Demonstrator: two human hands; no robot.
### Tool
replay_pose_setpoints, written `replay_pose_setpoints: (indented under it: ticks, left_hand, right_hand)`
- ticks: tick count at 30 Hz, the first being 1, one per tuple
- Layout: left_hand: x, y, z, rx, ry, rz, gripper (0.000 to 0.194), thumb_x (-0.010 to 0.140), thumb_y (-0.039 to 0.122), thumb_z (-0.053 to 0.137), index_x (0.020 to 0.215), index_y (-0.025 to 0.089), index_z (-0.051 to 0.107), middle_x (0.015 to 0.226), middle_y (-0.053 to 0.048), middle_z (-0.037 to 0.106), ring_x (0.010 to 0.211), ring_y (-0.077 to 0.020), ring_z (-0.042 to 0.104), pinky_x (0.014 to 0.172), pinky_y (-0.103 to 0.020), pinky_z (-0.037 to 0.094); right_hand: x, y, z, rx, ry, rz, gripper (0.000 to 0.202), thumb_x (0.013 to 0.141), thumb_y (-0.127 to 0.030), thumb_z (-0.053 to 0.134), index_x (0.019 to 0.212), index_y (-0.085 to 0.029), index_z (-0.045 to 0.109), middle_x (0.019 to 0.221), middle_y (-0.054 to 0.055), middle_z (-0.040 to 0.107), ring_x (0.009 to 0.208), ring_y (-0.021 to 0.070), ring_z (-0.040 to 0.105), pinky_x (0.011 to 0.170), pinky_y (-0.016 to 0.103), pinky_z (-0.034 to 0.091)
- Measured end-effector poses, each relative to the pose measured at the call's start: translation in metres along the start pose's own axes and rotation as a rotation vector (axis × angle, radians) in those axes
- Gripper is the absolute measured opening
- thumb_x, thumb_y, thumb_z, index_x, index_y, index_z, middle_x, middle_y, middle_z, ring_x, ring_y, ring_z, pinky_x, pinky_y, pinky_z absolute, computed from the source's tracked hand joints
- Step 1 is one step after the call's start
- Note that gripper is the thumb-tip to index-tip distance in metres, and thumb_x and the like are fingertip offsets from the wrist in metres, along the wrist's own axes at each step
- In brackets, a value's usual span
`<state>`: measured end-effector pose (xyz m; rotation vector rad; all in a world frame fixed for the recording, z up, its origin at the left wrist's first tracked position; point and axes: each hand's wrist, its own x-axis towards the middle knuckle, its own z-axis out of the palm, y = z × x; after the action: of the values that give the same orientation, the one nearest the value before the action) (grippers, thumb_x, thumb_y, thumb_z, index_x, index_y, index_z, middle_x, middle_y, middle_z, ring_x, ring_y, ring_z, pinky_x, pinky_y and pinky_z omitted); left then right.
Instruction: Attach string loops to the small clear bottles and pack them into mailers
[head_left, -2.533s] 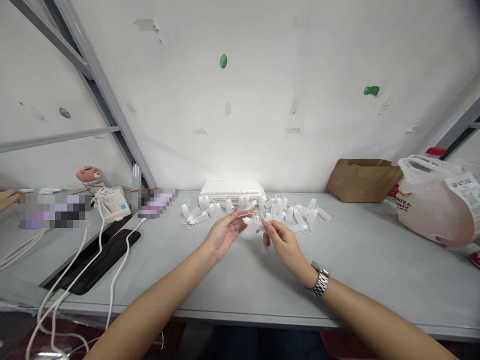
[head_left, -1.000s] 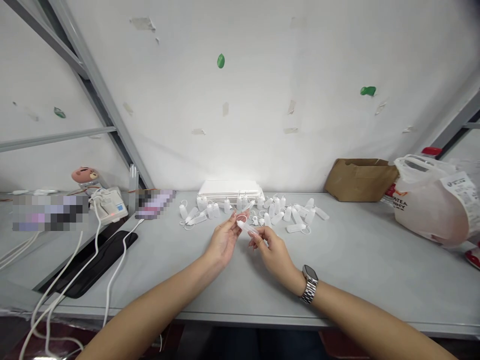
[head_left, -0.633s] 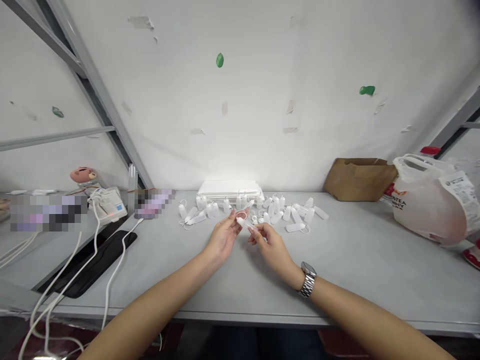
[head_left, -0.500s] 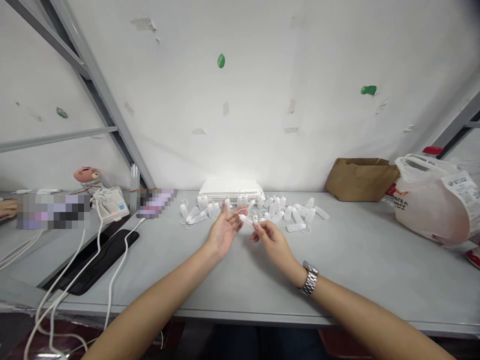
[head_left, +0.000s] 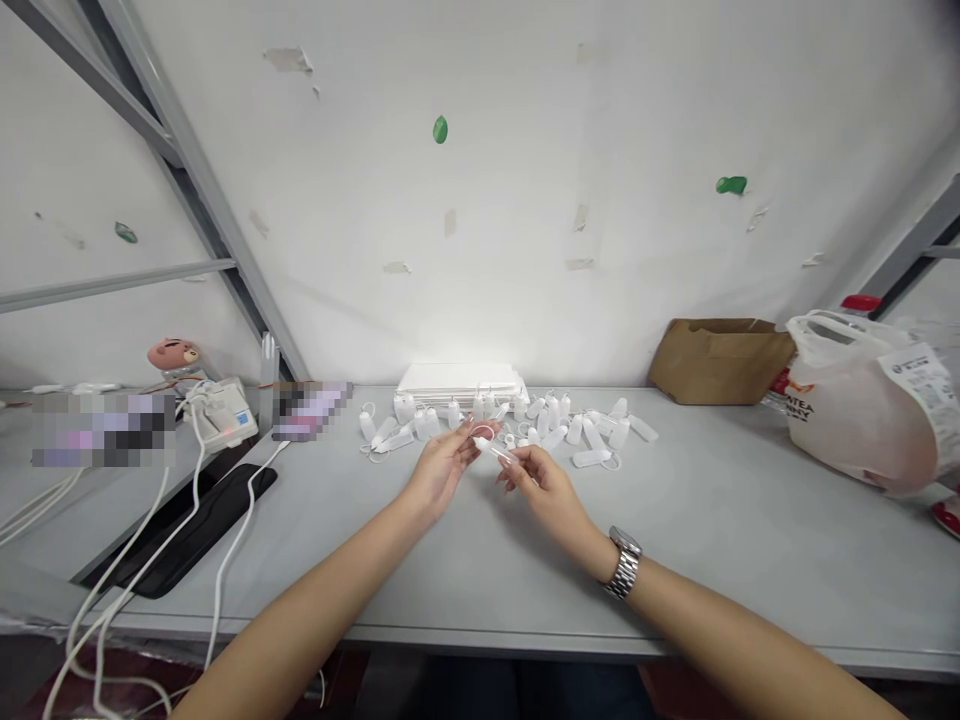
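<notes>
Well left of your left hand [head_left: 435,475], white cables [head_left: 247,510] cross a black slab [head_left: 206,530] and run down over the edge of the counter [head_left: 720,560]; a forearm swung wide could snag them. Your left hand is half open, palm up, fingers curled near the thin loop [head_left: 484,430]; you cannot tell from here whether they grip it. If they don't, only one hand steadies the small bottle [head_left: 495,450], and it could swivel or slip. The bottle sits between your hands, tilted, its narrow tip towards your left fingers. Just beyond them, loose bottles [head_left: 555,437] crowd in front of the white stack [head_left: 459,380]; a knuckle pushed forward could topple the upright ones or catch a loop. Your right hand [head_left: 547,490] pinches the bottle by its far end. That soft-looking, smooth wall could flex or slide under a hard squeeze, dropping it onto the counter below.
</notes>
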<state>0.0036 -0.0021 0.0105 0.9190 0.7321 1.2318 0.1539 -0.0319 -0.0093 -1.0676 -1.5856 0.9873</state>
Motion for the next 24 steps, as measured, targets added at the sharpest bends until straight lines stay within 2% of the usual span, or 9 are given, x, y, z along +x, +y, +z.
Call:
replay_pose_setpoints:
  ticks: [3,6,9,12,15,17,20,24]
  left_hand:
    - [-0.004,-0.001,0.002,0.141,-0.008,0.019,0.029,0.075,0.039,0.058,0.082,0.013,0.07,0.103,-0.012,0.067,0.108,-0.0246,0.054,0.095,-0.035,0.034]
    - [-0.009,-0.002,0.006,0.286,-0.044,0.004,0.031,0.074,0.041,0.058,0.088,0.016,0.07,0.105,-0.011,0.066,0.106,-0.0266,0.054,0.093,-0.037,0.036]
    - [-0.011,-0.003,0.01,0.358,-0.065,0.016,0.028,0.071,0.037,0.062,0.092,0.02,0.069,0.106,-0.007,0.066,0.106,-0.0265,0.054,0.09,-0.035,0.038]
    - [-0.01,-0.003,0.01,0.404,-0.035,0.052,0.023,0.071,0.035,0.062,0.086,0.02,0.071,0.101,-0.006,0.068,0.103,-0.0256,0.056,0.088,-0.033,0.04]
    - [-0.001,-0.001,0.002,0.458,0.041,0.149,0.02,0.071,0.034,0.062,0.082,0.02,0.071,0.097,-0.006,0.069,0.099,-0.024,0.057,0.089,-0.032,0.039]
    - [0.007,0.0,-0.007,0.538,0.151,0.257,0.018,0.069,0.033,0.063,0.081,0.022,0.071,0.095,-0.005,0.069,0.097,-0.0231,0.058,0.089,-0.032,0.038]
    - [0.021,-0.003,-0.022,0.654,0.269,0.322,0.021,0.067,0.029,0.064,0.087,0.025,0.07,0.09,-0.003,0.07,0.09,-0.0227,0.059,0.087,-0.032,0.039]
    - [0.035,-0.012,-0.036,0.68,0.254,0.321,0.021,0.065,0.025,0.066,0.085,0.026,0.07,0.087,-0.003,0.069,0.083,-0.0227,0.06,0.084,-0.032,0.04]
  right_hand:
    - [-0.001,0.001,0.0,-0.07,-0.051,-0.003,0.021,0.08,-0.034,0.052,0.093,-0.018,0.052,0.078,0.003,0.06,0.072,0.0156,0.056,0.07,0.031,0.043]
    - [-0.002,0.002,0.0,-0.1,-0.101,0.019,0.02,0.08,-0.032,0.051,0.094,-0.018,0.052,0.076,0.002,0.06,0.068,0.0155,0.056,0.067,0.032,0.044]
    - [-0.002,0.003,-0.001,-0.064,-0.109,0.065,0.019,0.08,-0.032,0.052,0.093,-0.019,0.048,0.07,-0.001,0.059,0.064,0.0149,0.057,0.064,0.031,0.044]
    - [0.0,0.003,-0.002,-0.074,-0.09,0.08,0.022,0.079,-0.033,0.054,0.094,-0.019,0.046,0.073,0.0,0.059,0.068,0.0155,0.057,0.067,0.032,0.044]
    - [0.003,0.004,-0.004,-0.118,-0.012,0.061,0.029,0.078,-0.035,0.055,0.101,-0.018,0.047,0.093,0.006,0.059,0.078,0.0164,0.057,0.072,0.033,0.045]
    - [0.005,0.004,-0.006,-0.135,0.036,0.057,0.032,0.079,-0.035,0.054,0.105,-0.018,0.047,0.103,0.008,0.056,0.081,0.0166,0.056,0.074,0.033,0.045]
    - [0.007,0.004,-0.008,-0.146,0.05,0.061,0.03,0.081,-0.035,0.05,0.106,-0.018,0.048,0.102,0.008,0.056,0.079,0.0162,0.056,0.071,0.032,0.046]
    - [0.006,0.004,-0.007,-0.162,0.029,0.048,0.028,0.081,-0.032,0.049,0.106,-0.018,0.049,0.096,0.007,0.057,0.074,0.0154,0.055,0.069,0.032,0.045]
